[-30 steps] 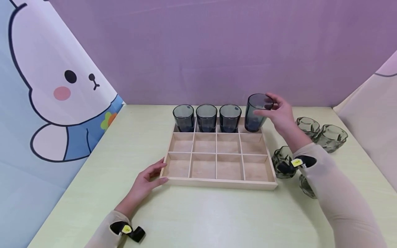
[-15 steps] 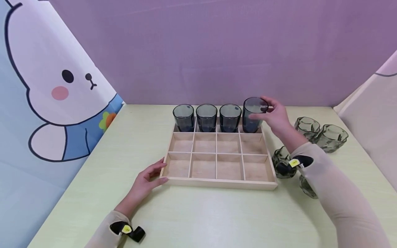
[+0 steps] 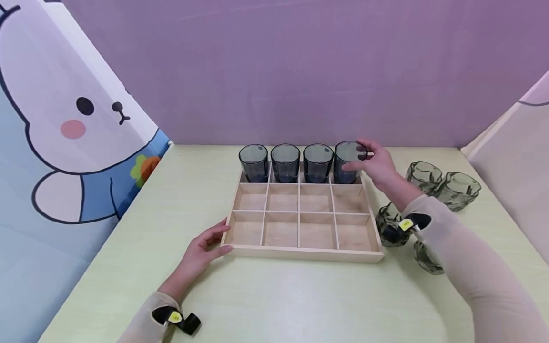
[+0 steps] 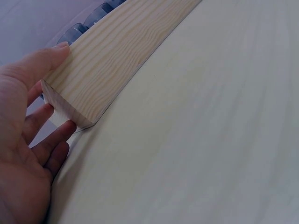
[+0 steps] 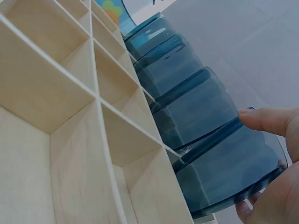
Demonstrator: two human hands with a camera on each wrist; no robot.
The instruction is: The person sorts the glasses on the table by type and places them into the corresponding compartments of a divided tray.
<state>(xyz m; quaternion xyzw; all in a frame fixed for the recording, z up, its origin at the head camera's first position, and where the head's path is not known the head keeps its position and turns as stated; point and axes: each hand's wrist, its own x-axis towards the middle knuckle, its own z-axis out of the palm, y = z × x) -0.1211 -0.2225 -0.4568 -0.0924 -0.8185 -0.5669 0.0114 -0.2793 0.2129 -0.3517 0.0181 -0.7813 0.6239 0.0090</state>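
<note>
A shallow wooden compartment tray (image 3: 302, 254) lies on the table. My right hand (image 3: 379, 164) grips a smoky blue-grey drinking glass (image 3: 344, 162) near its rim, thumb on the near side. This glass stands in the back-row right compartment; its base is hidden by the divider. Three matching glasses (image 3: 285, 164) fill the rest of that row, and in the right wrist view a neighbouring glass (image 5: 194, 109) stands close beside the held one. At the tray's front left corner my left hand (image 4: 28, 116) holds the wood, thumb on the front wall, fingertips against the left side.
Several greenish wavy glasses (image 3: 460, 190) stand right of the tray, partly behind the right forearm; another wavy glass (image 3: 426, 259) sits near the sleeve. A purple cloth backdrop (image 3: 274, 71) rises at the table's far edge. The middle (image 3: 315, 196) and front rows of compartments show bare wood.
My right hand has lowered the glass and moved it slightly left, into the back right compartment in line with the other three. My left hand has stayed at the tray corner.
</note>
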